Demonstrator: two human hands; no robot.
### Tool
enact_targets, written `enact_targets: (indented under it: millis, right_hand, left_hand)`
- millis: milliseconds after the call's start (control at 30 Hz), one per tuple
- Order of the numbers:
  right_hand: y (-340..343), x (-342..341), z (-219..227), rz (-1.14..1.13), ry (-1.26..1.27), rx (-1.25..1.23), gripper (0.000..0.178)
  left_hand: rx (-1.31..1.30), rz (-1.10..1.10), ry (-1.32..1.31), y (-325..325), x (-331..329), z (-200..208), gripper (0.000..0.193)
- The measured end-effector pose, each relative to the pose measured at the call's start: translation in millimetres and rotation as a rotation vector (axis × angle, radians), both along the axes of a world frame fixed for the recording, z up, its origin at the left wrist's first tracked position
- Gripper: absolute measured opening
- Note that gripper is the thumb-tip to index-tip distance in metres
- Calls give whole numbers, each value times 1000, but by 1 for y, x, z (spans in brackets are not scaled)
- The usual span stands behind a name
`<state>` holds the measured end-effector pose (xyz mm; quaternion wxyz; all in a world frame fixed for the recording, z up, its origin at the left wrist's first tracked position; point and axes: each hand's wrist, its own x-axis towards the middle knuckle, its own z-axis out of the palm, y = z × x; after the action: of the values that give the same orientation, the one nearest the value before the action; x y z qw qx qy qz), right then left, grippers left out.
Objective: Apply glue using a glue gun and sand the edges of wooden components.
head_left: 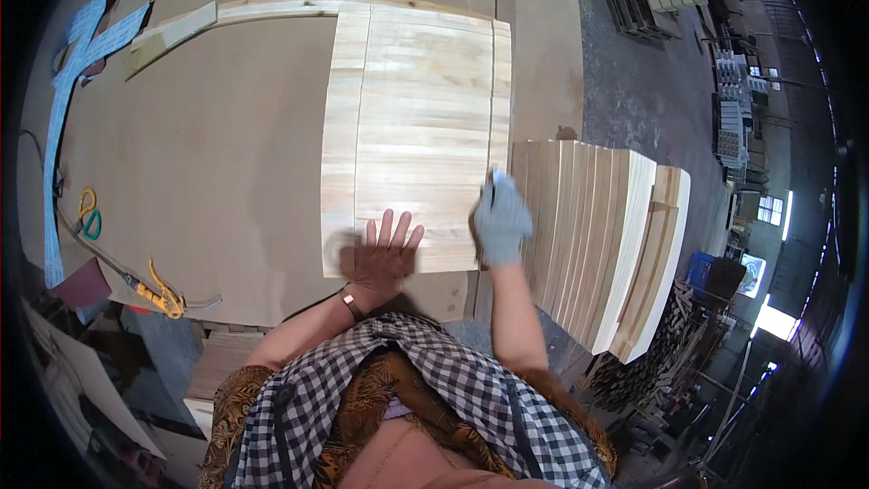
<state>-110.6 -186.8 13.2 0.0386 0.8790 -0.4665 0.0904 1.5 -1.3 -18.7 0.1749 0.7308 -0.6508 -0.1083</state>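
Note:
A pale wooden panel [421,118] lies flat on the table before me, with a thin line running along each of its long sides. My left hand [385,258], bare, rests on the panel's near edge with its fingers spread. At the right-hand line, my right hand [503,219] wears a grey glove and is closed. A small bluish tip shows at its fingers; the glove hides the rest of what it grips.
Wooden strips [272,7] border the panel's far side. A stack of similar panels [579,235] leans at the right. On the left lie yellow-and-green scissors [90,214], a yellow-handled tool [158,293] and long blue printed strips [56,154].

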Motion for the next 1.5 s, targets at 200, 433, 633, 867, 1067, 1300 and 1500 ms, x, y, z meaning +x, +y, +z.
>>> enact_targets:
  millis: [200,433,633,867,1067,1300,1500]
  right_hand:
    - [-22,5,-1,57,138,-68,29]
    - [-221,171,-17,-133,40,1,28]
    - [-248,182,-17,-153,52,50,31]
    - [-77,48,-16,87,39,-135,30]
    - [85,-68,13,-134,-62,179,31]
    - [173,-118,15,-280,-141,242,28]
    - [163,-83,23,-139,-164,349,29]
  left_hand:
    - [102,-39,91,-2,-5,1,64]
    - [15,-28,133,5,-8,-10,62]
    - [-63,7,123,10,-12,-14,56]
    - [56,-35,128,0,0,11,60]
    - [207,-109,81,-4,4,20,75]
    - [146,-93,3,-4,2,21,77]
    - [344,-188,143,4,20,59,72]
